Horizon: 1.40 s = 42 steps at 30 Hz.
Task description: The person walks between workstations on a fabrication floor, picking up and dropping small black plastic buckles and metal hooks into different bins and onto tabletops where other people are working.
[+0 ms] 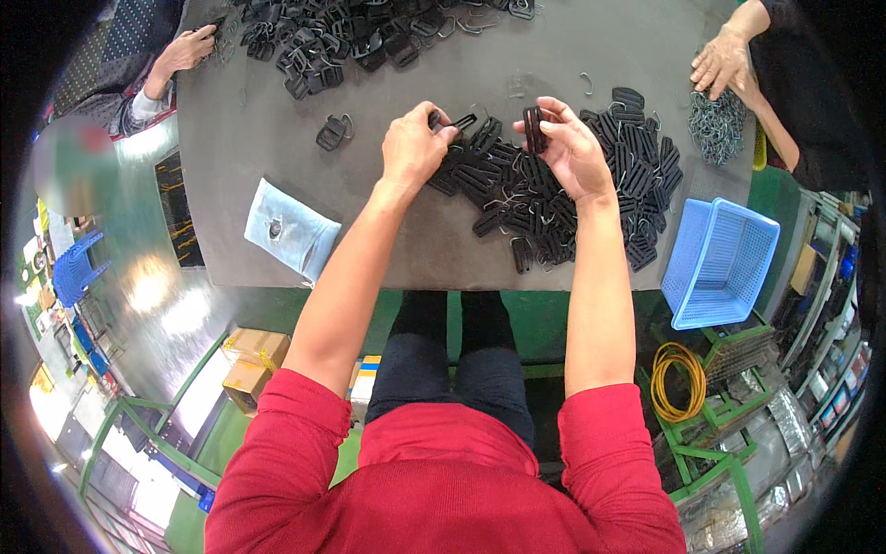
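Above the grey table, my left hand [413,148] is closed on a black slotted buckle [464,122] that sticks out past its fingertips. Another black slotted buckle [533,131] stands upright between the thumb and fingers of my right hand [577,152]. Under and around both hands spreads a pile of black slotted buckles [643,166], some with bent wire hooks among them. A single black buckle with a wire loop [330,135] lies apart, left of my left hand. Near my left forearm is a light blue cloth pouch [288,229].
More black buckles [318,55] heap at the far left of the table [369,254]. One person's hand [187,48] rests at the left edge. At far right, another person's hands [724,65] touch metal hooks [716,127]. A blue plastic basket [720,263] sits at the right edge.
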Tool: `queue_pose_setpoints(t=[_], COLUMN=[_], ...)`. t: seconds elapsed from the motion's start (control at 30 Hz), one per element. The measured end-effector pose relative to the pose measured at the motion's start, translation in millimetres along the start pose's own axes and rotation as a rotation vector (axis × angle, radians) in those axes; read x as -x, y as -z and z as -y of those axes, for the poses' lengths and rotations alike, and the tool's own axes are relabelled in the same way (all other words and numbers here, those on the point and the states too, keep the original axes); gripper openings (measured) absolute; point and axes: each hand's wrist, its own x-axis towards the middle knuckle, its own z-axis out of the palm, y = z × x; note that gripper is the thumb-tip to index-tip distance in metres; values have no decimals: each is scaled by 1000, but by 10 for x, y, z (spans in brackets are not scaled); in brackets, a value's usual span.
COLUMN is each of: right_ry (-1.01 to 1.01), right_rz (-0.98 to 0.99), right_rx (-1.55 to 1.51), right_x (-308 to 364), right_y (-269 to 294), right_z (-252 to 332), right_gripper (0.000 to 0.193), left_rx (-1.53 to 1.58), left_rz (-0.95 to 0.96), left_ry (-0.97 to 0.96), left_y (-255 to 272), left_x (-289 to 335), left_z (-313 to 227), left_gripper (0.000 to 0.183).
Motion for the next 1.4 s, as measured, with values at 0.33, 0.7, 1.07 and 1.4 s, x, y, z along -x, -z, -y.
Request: queue_pose_setpoints(t=[0.33, 0.7, 1.07, 1.4], right_ry=[-112, -33, -90, 40], right_rz=[-378, -119, -154, -249], right_rx=[1506, -81, 764, 1000], right_x=[-328, -35, -142, 20], right_y=[-510, -94, -97, -319], right_z=[-270, -44, -284, -211], right_gripper=[35, 12, 23, 23], left_rx=[1186, -147, 186, 570], left_rz=[586, 75, 345, 547], left_ry=[74, -76, 187, 318], left_y=[534, 7, 311, 459], left_x=[114, 215, 107, 177], left_z=[421, 358, 418, 557], left_gripper=[20, 37, 25, 19])
